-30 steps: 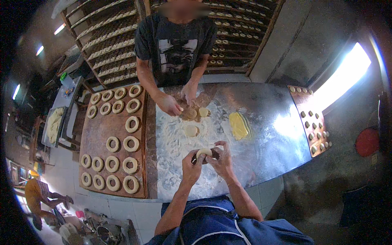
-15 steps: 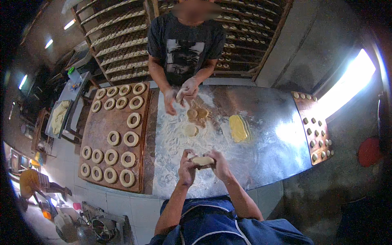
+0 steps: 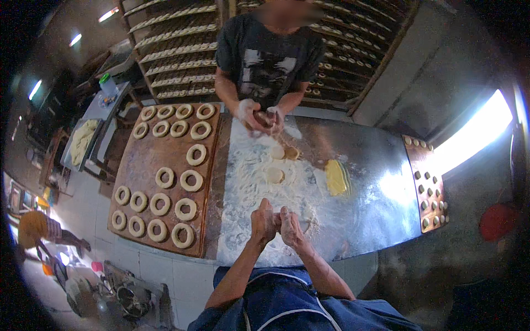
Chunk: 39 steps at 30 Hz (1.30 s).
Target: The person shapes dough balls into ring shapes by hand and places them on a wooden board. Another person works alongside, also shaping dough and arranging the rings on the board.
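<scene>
While the left hand and right hand sit together, hiding what's between, reaching forward could squash the dough round.

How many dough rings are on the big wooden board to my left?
19 dough rings on the wooden board. From the far edge, rows of 4, 4, 1, 2, 4 and 4, the short rows at the right. None there looks hidden.
</scene>
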{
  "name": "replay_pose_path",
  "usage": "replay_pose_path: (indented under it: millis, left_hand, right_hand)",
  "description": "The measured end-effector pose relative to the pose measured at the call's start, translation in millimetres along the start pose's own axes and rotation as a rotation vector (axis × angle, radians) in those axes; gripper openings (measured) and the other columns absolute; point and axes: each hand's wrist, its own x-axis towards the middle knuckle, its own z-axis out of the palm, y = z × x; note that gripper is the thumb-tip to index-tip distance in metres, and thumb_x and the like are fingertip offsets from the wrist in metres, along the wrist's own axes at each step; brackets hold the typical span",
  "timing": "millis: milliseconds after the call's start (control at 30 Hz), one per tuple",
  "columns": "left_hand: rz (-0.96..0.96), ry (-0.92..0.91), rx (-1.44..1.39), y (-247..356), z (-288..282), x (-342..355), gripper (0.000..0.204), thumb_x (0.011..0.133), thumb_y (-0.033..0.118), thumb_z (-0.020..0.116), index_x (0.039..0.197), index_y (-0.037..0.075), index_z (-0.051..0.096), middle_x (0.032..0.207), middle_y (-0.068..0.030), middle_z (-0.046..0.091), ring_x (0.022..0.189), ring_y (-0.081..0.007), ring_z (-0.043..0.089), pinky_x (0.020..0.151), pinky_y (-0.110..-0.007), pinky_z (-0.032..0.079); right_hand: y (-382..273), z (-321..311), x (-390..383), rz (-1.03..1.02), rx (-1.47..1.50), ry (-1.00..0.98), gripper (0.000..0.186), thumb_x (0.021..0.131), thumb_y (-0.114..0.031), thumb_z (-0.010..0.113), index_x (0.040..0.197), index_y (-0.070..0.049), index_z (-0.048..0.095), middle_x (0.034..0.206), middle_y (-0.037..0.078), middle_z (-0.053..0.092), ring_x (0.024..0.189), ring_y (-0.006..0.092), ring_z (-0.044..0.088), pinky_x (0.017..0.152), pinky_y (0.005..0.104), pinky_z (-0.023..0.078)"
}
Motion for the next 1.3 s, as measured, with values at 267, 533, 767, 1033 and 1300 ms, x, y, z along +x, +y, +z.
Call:
replay_pose_path:
  millis: [267,533,767,1033,1300]
  left_hand:
    - [0.216,-0.069,0.636,17.4,-54.5,10.9,0.028,0.089,0.032,0.056,0.073,0.014,0.042,0.061,0.0054,0.04,0.054,-0.0144,0.045,0.049,-0.029,0.033]
    - [-0.171,-0.059,0.129,20.1,-105.1,16.5,0.021,0.084,0.025,0.051,0.072,0.012,0.042,0.065,0.0036,0.035,0.057,-0.01,0.037,0.052,-0.028,0.032]
    - [-0.349,0.168,-0.666,11.8,-146.2,27.8,0.013,0.082,0.017,0.052,0.072,0.012,0.045,0.063,0.0021,0.041,0.056,-0.0139,0.042,0.05,-0.031,0.037]
    - [-0.151,0.122,-0.051,19.9,-220.6,35.0,0.019,0.088,0.023,0.052,0.077,0.007,0.049,0.071,-0.0013,0.048,0.066,-0.0139,0.046,0.061,-0.032,0.039]
    - [-0.118,0.404,-0.349,51.7,-293.0,41.4,0.021,0.092,0.018,0.052,0.074,0.006,0.048,0.073,-0.0006,0.051,0.067,-0.0133,0.049,0.061,-0.032,0.041]
  right_hand:
    - [-29.7,39.0,1.7,-0.235,-0.126,-0.02,0.05,0.101,-0.035,0.036,0.085,0.004,0.062,0.064,0.018,0.06,0.058,0.0344,0.055,0.062,0.0444,0.045]
    - [11.9,79.7,27.8,-0.325,-0.259,-0.179,0.057,0.099,-0.046,0.036,0.103,0.007,0.058,0.082,0.016,0.063,0.066,0.0276,0.059,0.065,0.038,0.048]
    - [-23.0,123.3,47.4,-0.222,-0.131,-0.197,0.064,0.099,-0.053,0.034,0.081,0.002,0.062,0.071,0.006,0.059,0.064,0.018,0.054,0.064,0.0329,0.046]
    - [-88.7,189.8,51.4,-0.494,-0.249,-0.165,0.044,0.098,-0.038,0.047,0.088,0.002,0.062,0.075,0.011,0.058,0.076,0.0171,0.057,0.061,0.0351,0.048]
    - [-95.1,259.5,88.2,-0.682,-0.099,-0.308,0.042,0.095,-0.036,0.05,0.077,0.001,0.053,0.069,0.01,0.052,0.064,0.019,0.049,0.059,0.0326,0.04]
